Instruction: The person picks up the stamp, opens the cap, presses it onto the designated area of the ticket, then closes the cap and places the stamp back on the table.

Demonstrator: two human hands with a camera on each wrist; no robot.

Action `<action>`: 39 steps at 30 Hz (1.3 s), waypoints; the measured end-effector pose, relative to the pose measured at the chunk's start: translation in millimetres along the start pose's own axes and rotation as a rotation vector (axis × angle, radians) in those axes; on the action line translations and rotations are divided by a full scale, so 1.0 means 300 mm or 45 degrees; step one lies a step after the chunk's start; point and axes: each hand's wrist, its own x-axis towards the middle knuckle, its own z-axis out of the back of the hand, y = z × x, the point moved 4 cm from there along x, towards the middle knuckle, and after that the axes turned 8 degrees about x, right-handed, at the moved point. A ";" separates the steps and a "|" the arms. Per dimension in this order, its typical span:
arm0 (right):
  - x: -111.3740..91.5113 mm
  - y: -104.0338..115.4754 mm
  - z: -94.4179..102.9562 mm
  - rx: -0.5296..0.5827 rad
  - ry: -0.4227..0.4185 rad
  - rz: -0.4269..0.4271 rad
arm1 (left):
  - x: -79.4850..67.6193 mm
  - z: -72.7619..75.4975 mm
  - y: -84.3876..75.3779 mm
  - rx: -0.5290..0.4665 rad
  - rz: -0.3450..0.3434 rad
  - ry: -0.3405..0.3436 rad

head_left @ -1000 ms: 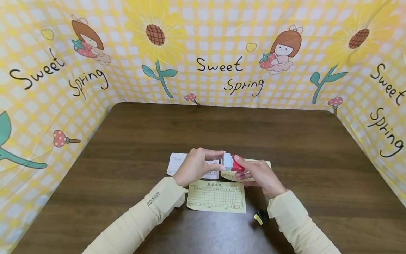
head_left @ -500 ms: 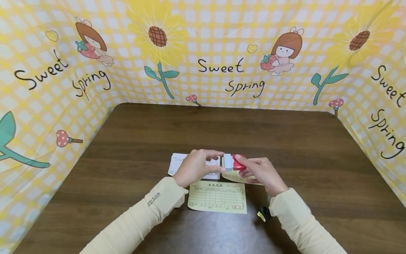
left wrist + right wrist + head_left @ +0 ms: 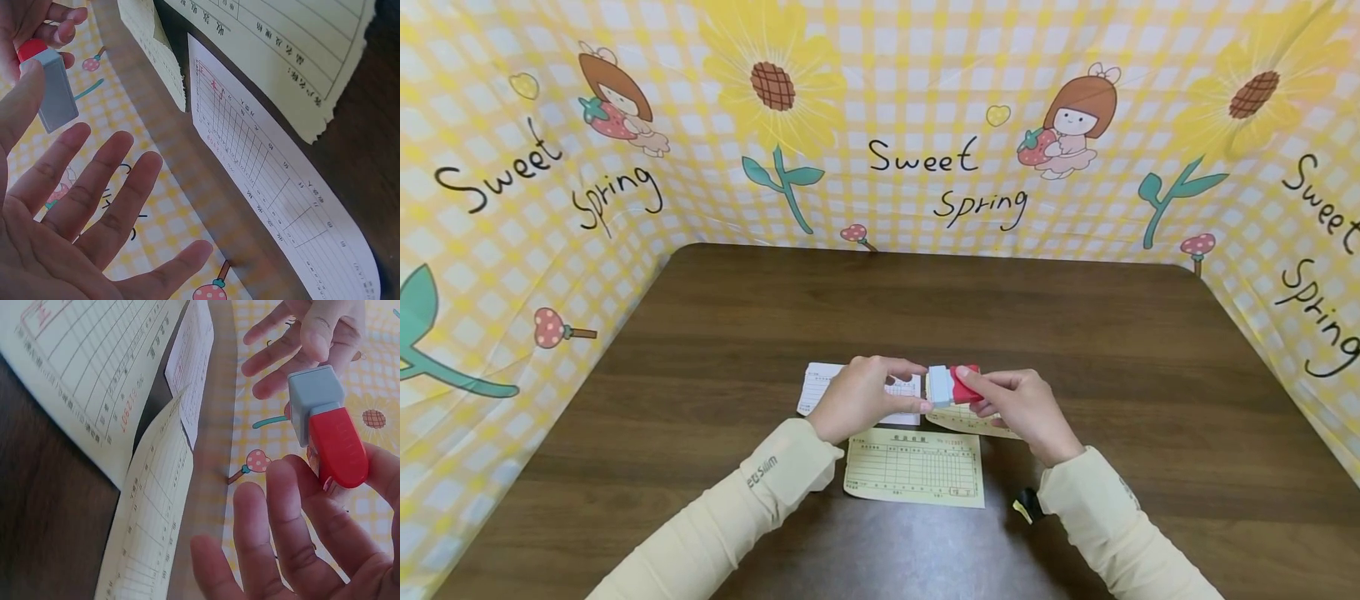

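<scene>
My right hand (image 3: 1026, 408) pinches the red end of a stamp (image 3: 966, 385) between thumb and fingers, above the papers. Its grey end (image 3: 939, 387) points left toward my left hand (image 3: 868, 396). In the left wrist view, the left hand (image 3: 94, 194) has its fingers spread and fairly straight, with the thumb at the grey end's side. The right wrist view shows the red body (image 3: 337, 447) joined to the grey end (image 3: 314, 394), left thumb close above it. A yellow receipt slip (image 3: 910, 467) lies in front, bearing a red mark at its lower right corner.
Behind it lie a white receipt slip (image 3: 820, 387) at left and another yellow slip (image 3: 977, 419) at right, partly covered by the hands. A black and yellow item (image 3: 1028, 505) sits by the right cuff. A patterned cloth (image 3: 925, 125) surrounds the dark wooden table (image 3: 775, 308).
The left index finger has drawn back from the stamp's grey end, which it overlapped a second ago. The right hand has shifted slightly right with the stamp. The slips have not moved.
</scene>
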 end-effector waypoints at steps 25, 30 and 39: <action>-0.028 0.033 0.077 -0.605 -0.292 0.269 | -0.009 0.027 0.039 0.343 0.003 -0.160; -0.028 0.029 0.098 -0.630 -0.313 0.270 | -0.015 0.032 0.057 0.402 0.025 -0.184; -0.038 0.014 0.149 -0.687 -0.375 0.284 | -0.026 0.048 0.098 0.469 0.046 -0.237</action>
